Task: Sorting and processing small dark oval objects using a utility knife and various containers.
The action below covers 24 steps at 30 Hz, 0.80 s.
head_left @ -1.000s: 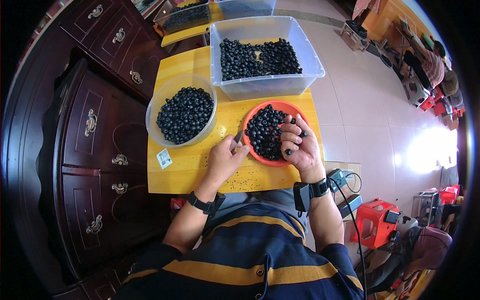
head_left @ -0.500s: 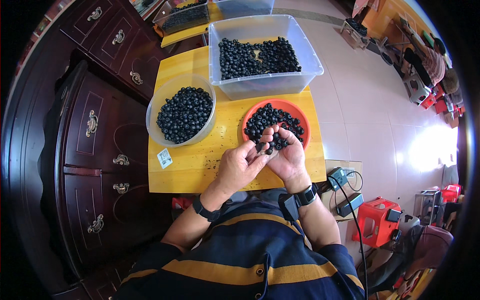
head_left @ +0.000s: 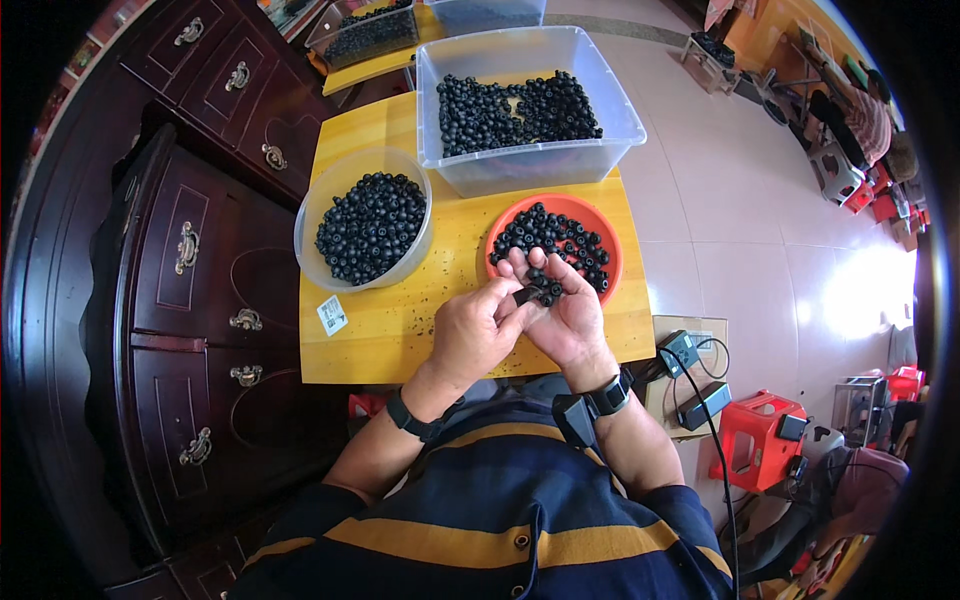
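My left hand (head_left: 468, 332) is closed, thumb and forefinger pinching a small dark flat piece (head_left: 525, 295) whose kind I cannot make out. Palm up beside it, my right hand (head_left: 572, 335) cups several small black round parts (head_left: 547, 290) that look like beads with a hole. Both hands meet over the near edge of an orange bowl (head_left: 614, 240), which holds more of the black parts (head_left: 582, 243). To the left stands a round clear tub (head_left: 309, 225) heaped with the same kind of parts.
Behind the bowl, a large clear bin (head_left: 520, 170) holds more black parts on the yellow table (head_left: 450, 240). A white label (head_left: 331, 315) lies at the left. Dark cabinets (head_left: 200, 330) border the left side; a red stool (head_left: 760, 440) and a cable (head_left: 705, 425) are at the right.
My right hand has opened slightly, uncovering more of the black parts in its palm. The dark piece in my left fingers now shows longer, pointing toward them. The containers stay put.
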Each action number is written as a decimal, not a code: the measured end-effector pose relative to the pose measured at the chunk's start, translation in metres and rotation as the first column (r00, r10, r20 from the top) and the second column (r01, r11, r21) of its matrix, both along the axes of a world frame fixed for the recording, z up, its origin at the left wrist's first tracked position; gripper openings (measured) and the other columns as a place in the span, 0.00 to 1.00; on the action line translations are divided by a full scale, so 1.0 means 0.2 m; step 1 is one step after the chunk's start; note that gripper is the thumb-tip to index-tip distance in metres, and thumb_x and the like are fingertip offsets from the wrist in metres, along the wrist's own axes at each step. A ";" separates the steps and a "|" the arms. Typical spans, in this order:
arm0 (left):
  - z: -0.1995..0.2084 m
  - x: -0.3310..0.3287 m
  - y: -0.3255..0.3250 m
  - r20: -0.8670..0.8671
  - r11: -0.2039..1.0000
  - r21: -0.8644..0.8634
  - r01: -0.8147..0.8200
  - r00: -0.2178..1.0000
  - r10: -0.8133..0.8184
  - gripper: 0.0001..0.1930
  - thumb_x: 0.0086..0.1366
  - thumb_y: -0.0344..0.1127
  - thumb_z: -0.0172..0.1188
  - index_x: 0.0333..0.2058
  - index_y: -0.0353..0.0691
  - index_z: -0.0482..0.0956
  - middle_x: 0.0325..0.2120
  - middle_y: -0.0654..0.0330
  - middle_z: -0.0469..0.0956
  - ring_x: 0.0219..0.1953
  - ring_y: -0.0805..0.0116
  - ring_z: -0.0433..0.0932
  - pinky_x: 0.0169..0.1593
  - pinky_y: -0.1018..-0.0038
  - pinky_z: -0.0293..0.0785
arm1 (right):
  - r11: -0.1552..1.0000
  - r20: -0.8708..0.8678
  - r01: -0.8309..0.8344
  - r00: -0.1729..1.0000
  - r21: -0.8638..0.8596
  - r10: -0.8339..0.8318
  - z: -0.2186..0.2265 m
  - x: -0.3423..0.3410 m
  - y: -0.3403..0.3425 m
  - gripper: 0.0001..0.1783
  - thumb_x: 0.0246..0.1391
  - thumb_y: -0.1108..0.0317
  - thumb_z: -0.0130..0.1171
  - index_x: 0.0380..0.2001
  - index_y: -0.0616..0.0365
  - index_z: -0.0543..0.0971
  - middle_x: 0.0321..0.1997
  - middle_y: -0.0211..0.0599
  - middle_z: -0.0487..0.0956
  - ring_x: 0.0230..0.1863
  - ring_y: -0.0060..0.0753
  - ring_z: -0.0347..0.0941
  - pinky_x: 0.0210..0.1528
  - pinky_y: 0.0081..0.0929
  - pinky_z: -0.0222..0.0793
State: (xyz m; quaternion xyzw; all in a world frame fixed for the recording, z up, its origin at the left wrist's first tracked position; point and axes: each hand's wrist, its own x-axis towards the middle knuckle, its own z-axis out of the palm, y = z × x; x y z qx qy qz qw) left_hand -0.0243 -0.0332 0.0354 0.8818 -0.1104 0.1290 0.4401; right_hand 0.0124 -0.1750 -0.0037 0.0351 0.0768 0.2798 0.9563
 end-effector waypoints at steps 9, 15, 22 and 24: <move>0.02 -0.02 0.03 -0.138 0.997 -0.022 0.079 0.987 -0.081 0.07 0.62 0.28 0.68 0.36 0.36 0.79 0.17 0.64 0.73 0.18 0.78 0.69 0.26 0.75 0.67 | 0.997 -0.070 -0.077 0.995 -0.029 0.075 -0.07 0.00 -0.03 0.12 0.70 0.65 0.51 0.37 0.61 0.78 0.50 0.47 0.82 0.53 0.46 0.78 0.62 0.47 0.72; 0.10 -0.02 0.08 -0.212 0.929 -0.368 0.049 0.968 -0.135 0.03 0.63 0.25 0.66 0.33 0.36 0.79 0.18 0.74 0.70 0.21 0.87 0.61 0.27 0.82 0.61 | 0.924 -0.067 -0.175 0.985 -0.340 0.162 0.04 -0.04 -0.06 0.13 0.71 0.58 0.52 0.39 0.54 0.77 0.40 0.33 0.81 0.36 0.25 0.75 0.31 0.22 0.73; 0.16 -0.02 0.14 -0.186 0.985 -0.153 0.073 0.977 -0.102 0.06 0.61 0.27 0.68 0.32 0.36 0.78 0.16 0.71 0.71 0.20 0.85 0.62 0.24 0.79 0.61 | 0.667 0.212 -0.020 0.941 -0.745 0.265 0.07 -0.12 -0.01 0.19 0.71 0.47 0.53 0.35 0.50 0.78 0.27 0.20 0.72 0.21 0.11 0.60 0.19 0.10 0.51; 0.18 -0.03 0.14 -0.177 0.993 -0.040 0.108 0.978 -0.114 0.08 0.60 0.28 0.69 0.30 0.35 0.77 0.14 0.66 0.69 0.19 0.81 0.63 0.24 0.76 0.64 | 0.634 0.286 0.042 0.914 -0.772 0.288 0.07 -0.14 0.00 0.19 0.70 0.47 0.54 0.39 0.51 0.80 0.26 0.18 0.71 0.21 0.10 0.58 0.19 0.10 0.50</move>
